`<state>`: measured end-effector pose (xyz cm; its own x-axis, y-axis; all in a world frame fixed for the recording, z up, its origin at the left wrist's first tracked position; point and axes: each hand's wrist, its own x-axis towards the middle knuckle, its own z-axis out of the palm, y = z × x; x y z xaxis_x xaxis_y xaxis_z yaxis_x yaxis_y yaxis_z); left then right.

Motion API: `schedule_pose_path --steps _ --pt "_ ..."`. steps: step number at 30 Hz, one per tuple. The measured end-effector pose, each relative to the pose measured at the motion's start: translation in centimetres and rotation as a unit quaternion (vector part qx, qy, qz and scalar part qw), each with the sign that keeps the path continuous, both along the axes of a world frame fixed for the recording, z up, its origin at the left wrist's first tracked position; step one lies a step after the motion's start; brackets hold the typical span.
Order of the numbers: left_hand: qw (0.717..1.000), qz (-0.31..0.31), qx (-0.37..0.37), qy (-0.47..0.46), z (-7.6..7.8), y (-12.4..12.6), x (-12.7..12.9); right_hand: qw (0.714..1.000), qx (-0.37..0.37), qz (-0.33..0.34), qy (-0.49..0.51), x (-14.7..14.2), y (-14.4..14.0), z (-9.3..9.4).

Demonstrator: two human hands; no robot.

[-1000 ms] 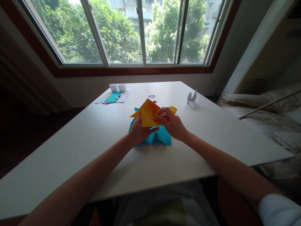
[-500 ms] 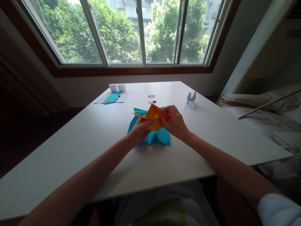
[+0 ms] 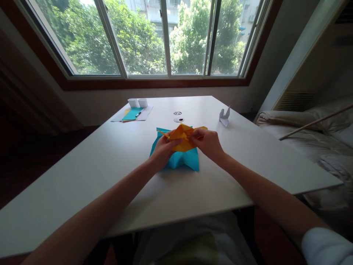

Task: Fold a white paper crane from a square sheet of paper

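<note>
An orange folded paper [image 3: 182, 146] is held up between my two hands, with a thin point sticking out to the left and a flap to the right. My left hand [image 3: 163, 150] grips its left side, thumb on the near face. The fingers of my right hand [image 3: 207, 141] pinch its right part; the fingertips are partly hidden by the folds. Below and behind it, a creased blue folded paper [image 3: 176, 161] rests on the table, partly covered by my hands and the orange paper.
A white folded paper bird [image 3: 224, 117] stands at the right on the white table [image 3: 110, 162]. Back left are two small white containers [image 3: 138, 103], blue paper [image 3: 132, 113] on other sheets, and a pen [image 3: 139, 112]. Two round pieces [image 3: 178, 119] lie at the middle back.
My right hand has shifted slightly right and down along the orange paper. The paper's right flap now spreads out beyond the fingers, and its top point sits a little lower.
</note>
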<state>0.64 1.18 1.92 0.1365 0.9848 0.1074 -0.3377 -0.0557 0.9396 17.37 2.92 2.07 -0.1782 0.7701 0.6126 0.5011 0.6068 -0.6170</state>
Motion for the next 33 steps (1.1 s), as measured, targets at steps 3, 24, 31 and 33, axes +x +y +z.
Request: schedule_pose_path --steps 3,24,31,33 --pt "0.998 0.054 -0.025 0.001 0.1 0.1 0.0 1.000 -0.011 0.021 0.011 0.1 0.1 0.2" --pt "0.988 0.148 -0.008 0.051 0.0 1.1 -0.9 0.992 -0.059 0.070 0.086 1.0 0.2 1.0" --pt "0.983 0.145 -0.018 0.111 0.5 0.9 -1.5 0.974 -0.099 -0.011 0.205 2.3 1.5 1.7" --pt "0.980 0.150 -0.016 0.127 0.5 0.9 -1.6 0.969 -0.105 -0.033 0.219 2.6 1.7 1.7"
